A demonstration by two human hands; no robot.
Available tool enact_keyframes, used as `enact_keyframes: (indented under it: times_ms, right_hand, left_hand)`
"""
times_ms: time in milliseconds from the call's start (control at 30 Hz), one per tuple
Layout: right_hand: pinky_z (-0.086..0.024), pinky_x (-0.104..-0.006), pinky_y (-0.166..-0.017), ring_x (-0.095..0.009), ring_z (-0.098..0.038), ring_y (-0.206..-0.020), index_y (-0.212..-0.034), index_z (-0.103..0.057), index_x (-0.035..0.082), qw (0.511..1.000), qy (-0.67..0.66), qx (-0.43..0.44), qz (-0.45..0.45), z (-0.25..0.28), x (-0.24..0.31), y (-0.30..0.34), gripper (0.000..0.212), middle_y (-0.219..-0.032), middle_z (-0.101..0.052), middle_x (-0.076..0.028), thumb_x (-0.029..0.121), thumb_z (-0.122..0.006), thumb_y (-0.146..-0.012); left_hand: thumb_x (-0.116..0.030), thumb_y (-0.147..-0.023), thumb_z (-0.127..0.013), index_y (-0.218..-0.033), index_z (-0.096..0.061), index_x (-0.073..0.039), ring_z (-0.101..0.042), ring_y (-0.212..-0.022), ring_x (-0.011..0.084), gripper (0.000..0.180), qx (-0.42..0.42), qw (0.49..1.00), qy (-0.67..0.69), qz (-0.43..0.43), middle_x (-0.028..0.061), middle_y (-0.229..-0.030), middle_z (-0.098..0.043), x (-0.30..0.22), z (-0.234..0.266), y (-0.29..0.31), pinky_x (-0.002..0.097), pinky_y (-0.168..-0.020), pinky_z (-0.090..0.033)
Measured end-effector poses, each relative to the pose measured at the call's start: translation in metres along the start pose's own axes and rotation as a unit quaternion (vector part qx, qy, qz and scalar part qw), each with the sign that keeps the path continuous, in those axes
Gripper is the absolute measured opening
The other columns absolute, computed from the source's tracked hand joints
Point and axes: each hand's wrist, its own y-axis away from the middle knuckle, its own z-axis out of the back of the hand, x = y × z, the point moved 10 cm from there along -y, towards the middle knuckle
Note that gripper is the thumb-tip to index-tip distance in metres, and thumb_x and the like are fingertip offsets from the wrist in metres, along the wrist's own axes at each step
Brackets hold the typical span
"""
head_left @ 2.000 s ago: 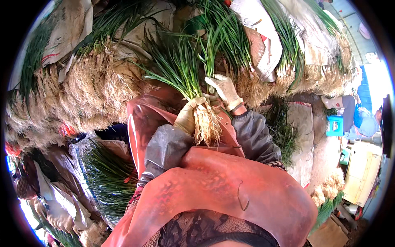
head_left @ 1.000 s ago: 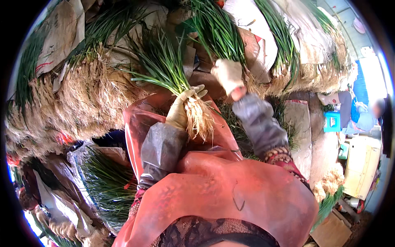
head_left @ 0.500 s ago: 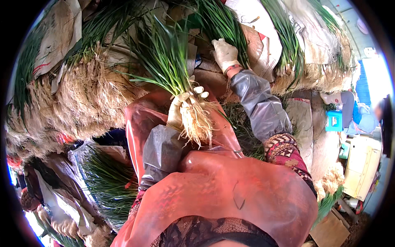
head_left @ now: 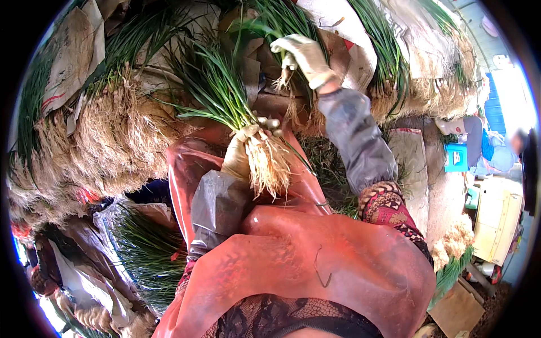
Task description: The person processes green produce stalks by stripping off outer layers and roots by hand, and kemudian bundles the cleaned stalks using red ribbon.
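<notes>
My gloved left hand (head_left: 238, 151) is wrapped round the root end of a bunch of green onions (head_left: 217, 87). Their long leaves fan out away from me, and pale stringy roots (head_left: 266, 166) hang over the apron on my lap. Farther out and to the right, my gloved right hand (head_left: 301, 55) has its fingers curled round a small clump of green onion (head_left: 283, 74). Its short roots show below the fingers, while part of its stem is hidden in the hand. Behind that hand lies a heap of green onions (head_left: 282, 19).
Stacked green onions with matted roots (head_left: 112, 129) run along the far side, partly covered by sacking (head_left: 76, 56). Another bundle (head_left: 143, 248) lies at my left. On the right are a blue stool (head_left: 455, 158) and a cream-coloured box (head_left: 497, 222).
My right hand has come up and slightly left off the heap, now with a small green onion clump in it. The left hand's fingers have closed more tightly round the bunch.
</notes>
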Motion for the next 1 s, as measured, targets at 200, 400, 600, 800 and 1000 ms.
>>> enact_keyframes:
  times_ms: [200, 400, 600, 800, 1000]
  right_hand:
    - [-0.046, -0.0241, -0.051, -0.010, -0.057, -0.056, -0.094, -0.067, 0.006, 0.990, -0.065, 0.014, -0.123, 0.019, 0.004, 0.140, 0.027, -0.082, -0.067, -0.005, 0.031, -0.057, -0.093]
    - [-0.051, -0.0370, -0.071, -0.025, -0.065, -0.080, -0.105, -0.062, 0.005, 0.734, 0.623, 0.236, -0.133, 0.002, -0.093, 0.210, 0.036, -0.078, -0.065, -0.015, 0.037, -0.060, -0.090]
    - [-0.052, -0.0439, -0.057, -0.034, -0.066, -0.066, -0.077, -0.065, 0.008, 0.813, 0.566, -0.120, 0.066, -0.002, -0.049, 0.034, 0.019, -0.074, -0.067, -0.015, 0.028, -0.067, -0.079]
    - [-0.049, -0.0411, -0.061, -0.034, -0.063, -0.070, -0.084, -0.062, 0.008, 0.974, 0.198, 0.062, 0.090, -0.053, -0.044, 0.091, 0.021, -0.083, -0.065, -0.015, 0.028, -0.057, -0.089]
    - [-0.048, -0.0370, -0.058, -0.029, -0.062, -0.065, -0.083, -0.063, 0.007, 0.919, 0.345, -0.176, 0.068, -0.024, -0.011, 0.123, 0.021, -0.073, -0.063, -0.012, 0.025, -0.057, -0.092]
  left_hand:
    - [-0.011, -0.082, -0.062, -0.105, -0.060, -0.003, -0.058, -0.109, 0.0331, 0.025, -0.031, 0.999, -0.014, -0.016, 0.0182, -0.120, -0.060, 0.008, 0.015, -0.010, 0.0466, -0.098, -0.046]
    - [-0.011, -0.082, -0.062, -0.103, -0.061, -0.005, -0.060, -0.105, 0.0318, 0.022, 0.057, 0.997, 0.053, 0.009, 0.0165, -0.111, -0.063, 0.006, -0.016, 0.007, 0.0487, -0.096, -0.048]
    - [-0.013, -0.082, -0.063, -0.108, -0.060, 0.001, -0.059, -0.106, 0.0231, 0.030, -0.076, 0.996, -0.035, -0.038, 0.0141, -0.112, -0.063, 0.002, 0.019, -0.026, 0.0401, -0.092, -0.050]
    - [-0.017, -0.084, -0.062, -0.107, -0.062, 0.000, -0.067, -0.082, 0.0256, 0.028, -0.061, 0.995, -0.042, 0.063, 0.0135, -0.091, -0.068, 0.022, 0.032, -0.028, 0.0386, -0.074, -0.057]
    - [-0.013, -0.081, -0.063, -0.097, -0.063, -0.004, -0.065, -0.080, 0.0245, 0.019, -0.037, 0.996, 0.000, 0.077, 0.0144, -0.094, -0.066, 0.028, -0.006, -0.006, 0.0368, -0.076, -0.055]
